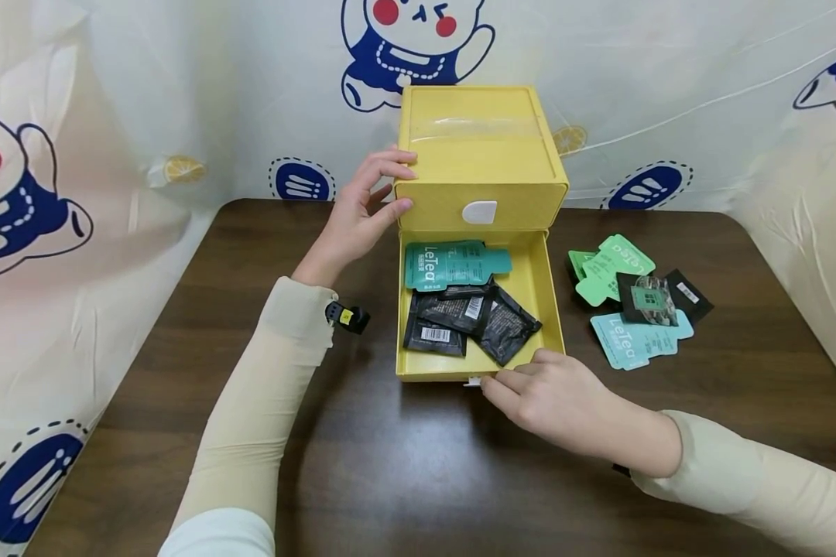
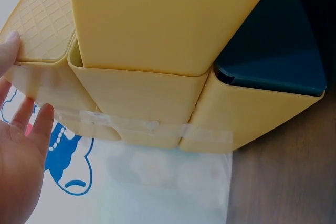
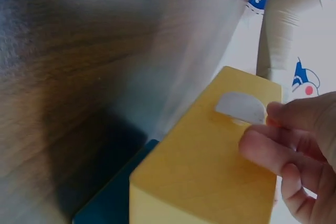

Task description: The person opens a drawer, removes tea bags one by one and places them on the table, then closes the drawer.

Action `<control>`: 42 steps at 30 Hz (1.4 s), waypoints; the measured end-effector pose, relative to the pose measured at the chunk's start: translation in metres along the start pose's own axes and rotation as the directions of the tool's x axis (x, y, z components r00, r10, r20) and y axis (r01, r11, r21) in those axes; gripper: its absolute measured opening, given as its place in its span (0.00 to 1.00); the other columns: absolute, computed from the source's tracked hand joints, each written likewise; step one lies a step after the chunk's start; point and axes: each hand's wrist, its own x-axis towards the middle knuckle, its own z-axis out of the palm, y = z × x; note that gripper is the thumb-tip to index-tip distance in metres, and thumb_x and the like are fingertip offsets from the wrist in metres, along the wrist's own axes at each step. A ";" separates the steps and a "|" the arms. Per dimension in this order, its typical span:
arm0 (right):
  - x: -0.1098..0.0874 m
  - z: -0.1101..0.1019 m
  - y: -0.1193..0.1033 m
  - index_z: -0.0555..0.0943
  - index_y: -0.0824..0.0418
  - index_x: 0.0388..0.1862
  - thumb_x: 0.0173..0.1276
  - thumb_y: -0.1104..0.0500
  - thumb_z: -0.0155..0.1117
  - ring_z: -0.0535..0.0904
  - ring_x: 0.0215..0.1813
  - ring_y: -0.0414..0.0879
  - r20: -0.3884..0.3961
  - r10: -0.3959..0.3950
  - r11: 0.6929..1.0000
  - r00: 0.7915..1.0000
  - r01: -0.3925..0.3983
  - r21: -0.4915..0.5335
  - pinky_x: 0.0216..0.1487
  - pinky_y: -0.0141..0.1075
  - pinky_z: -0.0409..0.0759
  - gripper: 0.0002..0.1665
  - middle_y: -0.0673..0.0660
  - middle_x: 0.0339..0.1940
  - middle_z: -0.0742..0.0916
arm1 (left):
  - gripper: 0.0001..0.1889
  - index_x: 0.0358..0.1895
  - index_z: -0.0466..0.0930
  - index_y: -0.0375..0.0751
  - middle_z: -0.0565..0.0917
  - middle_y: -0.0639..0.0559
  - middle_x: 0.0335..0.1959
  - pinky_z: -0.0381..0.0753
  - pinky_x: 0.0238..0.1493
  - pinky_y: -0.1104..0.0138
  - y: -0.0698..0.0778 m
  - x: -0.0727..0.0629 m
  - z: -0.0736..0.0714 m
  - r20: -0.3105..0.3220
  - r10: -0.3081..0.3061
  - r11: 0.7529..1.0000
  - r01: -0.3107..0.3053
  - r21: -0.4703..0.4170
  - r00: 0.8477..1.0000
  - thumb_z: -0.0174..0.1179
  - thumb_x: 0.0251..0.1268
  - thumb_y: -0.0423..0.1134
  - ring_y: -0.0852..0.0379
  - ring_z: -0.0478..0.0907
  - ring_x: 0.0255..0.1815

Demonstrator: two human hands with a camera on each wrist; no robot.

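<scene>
A small yellow drawer box [image 1: 481,147] stands at the back of the table, its lower drawer [image 1: 539,267] pulled out. My left hand [image 1: 365,209] rests against the box's left side, its fingers fairly straight and spread. At the drawer's front, my right hand [image 1: 557,398] pinches the edge of the white pull tab [image 3: 240,106] between thumb and forefinger. Inside the drawer lie a teal LeTea packet [image 1: 453,265] and several black sachets [image 1: 453,309], some overlapping. A second white tab [image 1: 479,212] marks the front of the upper drawer.
Right of the drawer, green LeTea packets [image 1: 616,267], a light-blue LeTea packet [image 1: 634,340] and black sachets [image 1: 690,298] lie in a loose pile on the dark wooden table [image 1: 390,480]. A printed white curtain [image 1: 251,93] hangs behind the box.
</scene>
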 end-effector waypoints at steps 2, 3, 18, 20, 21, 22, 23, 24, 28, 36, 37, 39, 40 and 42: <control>0.003 -0.002 0.002 0.79 0.58 0.34 0.80 0.63 0.37 0.72 0.19 0.35 -0.003 0.016 0.998 1.000 -0.016 0.054 0.22 0.30 0.67 0.21 0.44 0.21 0.80 | 0.14 0.55 0.74 0.35 0.70 0.47 0.70 0.62 0.76 0.46 0.000 0.001 0.000 -0.003 0.003 1.000 -0.003 0.003 1.000 0.60 0.68 0.29 0.59 0.52 0.81; 0.005 -0.003 0.003 0.78 0.57 0.32 0.80 0.61 0.38 0.71 0.18 0.35 -0.012 0.028 0.996 1.000 -0.027 0.083 0.20 0.30 0.66 0.21 0.43 0.19 0.79 | 0.14 0.55 0.74 0.35 0.71 0.47 0.70 0.62 0.76 0.46 0.000 0.001 0.000 -0.005 0.004 1.000 -0.004 0.006 1.000 0.60 0.68 0.29 0.59 0.52 0.81; 0.060 -0.033 0.064 0.82 0.60 0.36 0.66 0.61 0.67 0.75 0.21 0.41 0.137 0.261 0.927 0.956 -0.288 0.242 0.20 0.31 0.74 0.04 0.51 0.25 0.87 | 0.13 0.55 0.75 0.35 0.71 0.48 0.70 0.63 0.76 0.46 -0.001 0.000 -0.001 -0.008 0.008 1.000 -0.008 0.009 1.000 0.60 0.69 0.30 0.61 0.52 0.81; 0.070 -0.031 0.074 0.82 0.60 0.41 0.69 0.59 0.66 0.80 0.27 0.44 0.230 0.311 0.907 0.922 -0.360 0.220 0.25 0.35 0.79 0.06 0.53 0.32 0.89 | 0.13 0.55 0.75 0.35 0.71 0.47 0.70 0.63 0.75 0.45 -0.001 0.000 -0.001 -0.008 0.014 1.000 -0.014 0.008 1.000 0.60 0.69 0.29 0.61 0.52 0.81; 0.075 -0.028 0.078 0.82 0.60 0.43 0.70 0.58 0.65 0.81 0.29 0.46 0.271 0.325 0.898 0.906 -0.385 0.211 0.28 0.37 0.81 0.07 0.54 0.35 0.89 | 0.13 0.55 0.75 0.35 0.71 0.47 0.70 0.63 0.76 0.44 -0.001 0.000 -0.001 -0.007 0.015 1.000 -0.015 0.006 1.000 0.59 0.69 0.29 0.60 0.52 0.81; 0.080 -0.025 0.083 0.82 0.60 0.45 0.71 0.58 0.63 0.82 0.32 0.48 0.312 0.334 0.890 0.889 -0.407 0.208 0.31 0.39 0.82 0.08 0.55 0.37 0.89 | 0.13 0.54 0.75 0.35 0.71 0.47 0.70 0.63 0.75 0.44 -0.001 0.000 -0.001 -0.008 0.018 1.000 -0.018 0.006 1.000 0.59 0.69 0.29 0.60 0.52 0.81; 0.085 -0.022 0.087 0.82 0.61 0.46 0.73 0.58 0.61 0.82 0.34 0.49 0.351 0.339 0.882 0.873 -0.425 0.202 0.34 0.41 0.83 0.09 0.55 0.39 0.89 | 0.13 0.54 0.75 0.35 0.71 0.46 0.70 0.63 0.75 0.44 -0.002 0.000 -0.001 -0.008 0.020 1.000 -0.020 0.005 1.000 0.59 0.69 0.29 0.59 0.52 0.81; 0.090 -0.017 0.090 0.81 0.61 0.48 0.74 0.58 0.59 0.82 0.37 0.49 0.390 0.339 0.876 0.856 -0.439 0.200 0.37 0.42 0.84 0.10 0.56 0.40 0.88 | 0.13 0.54 0.75 0.35 0.71 0.46 0.70 0.63 0.75 0.44 -0.002 0.000 -0.001 -0.008 0.021 1.000 -0.021 0.004 1.000 0.59 0.69 0.29 0.59 0.52 0.81; 0.104 0.001 0.095 0.80 0.64 0.52 0.76 0.62 0.53 0.83 0.41 0.51 0.526 0.307 0.866 0.793 -0.462 0.192 0.44 0.44 0.85 0.12 0.59 0.44 0.86 | 0.13 0.55 0.75 0.35 0.71 0.46 0.70 0.63 0.75 0.45 -0.002 0.000 -0.001 -0.007 0.015 1.000 -0.015 0.005 1.000 0.59 0.69 0.29 0.56 0.52 0.81; 0.114 0.032 0.094 0.72 0.67 0.65 0.75 0.69 0.49 0.81 0.55 0.55 0.700 0.267 0.862 0.662 -0.488 0.133 0.56 0.45 0.82 0.21 0.64 0.57 0.81 | 0.13 0.55 0.75 0.35 0.71 0.46 0.70 0.63 0.75 0.45 -0.001 -0.001 0.000 -0.007 0.013 1.000 -0.013 0.003 1.000 0.59 0.69 0.29 0.53 0.52 0.82; 0.115 0.035 0.094 0.70 0.67 0.67 0.75 0.68 0.49 0.80 0.57 0.55 0.716 0.264 0.863 0.646 -0.489 0.123 0.58 0.45 0.81 0.22 0.64 0.59 0.80 | 0.13 0.55 0.75 0.35 0.71 0.46 0.69 0.63 0.75 0.44 -0.001 -0.001 0.000 -0.007 0.014 1.000 -0.014 0.000 1.000 0.59 0.69 0.29 0.53 0.52 0.82; 0.116 0.040 0.094 0.67 0.67 0.70 0.76 0.68 0.47 0.77 0.61 0.58 0.744 0.259 0.862 0.616 -0.494 0.110 0.64 0.47 0.78 0.24 0.66 0.63 0.78 | 0.13 0.54 0.75 0.35 0.71 0.46 0.70 0.63 0.75 0.45 0.000 -0.001 0.000 -0.006 0.014 1.000 -0.014 -0.006 1.000 0.59 0.69 0.29 0.53 0.51 0.82; 0.116 0.041 0.094 0.66 0.67 0.71 0.77 0.67 0.47 0.76 0.63 0.59 0.755 0.256 0.862 0.604 -0.495 0.104 0.66 0.48 0.76 0.25 0.66 0.64 0.76 | 0.13 0.54 0.75 0.35 0.71 0.46 0.70 0.63 0.75 0.45 0.000 -0.001 -0.001 -0.006 0.014 1.000 -0.014 -0.007 1.000 0.59 0.69 0.29 0.53 0.51 0.82; 0.116 0.044 0.095 0.64 0.65 0.73 0.77 0.66 0.47 0.74 0.66 0.61 0.767 0.259 0.860 0.587 -0.502 0.094 0.69 0.50 0.73 0.27 0.66 0.67 0.74 | 0.13 0.54 0.75 0.35 0.71 0.47 0.70 0.63 0.76 0.45 0.000 -0.001 -0.001 -0.006 0.013 1.000 -0.013 -0.009 1.000 0.59 0.69 0.29 0.53 0.51 0.82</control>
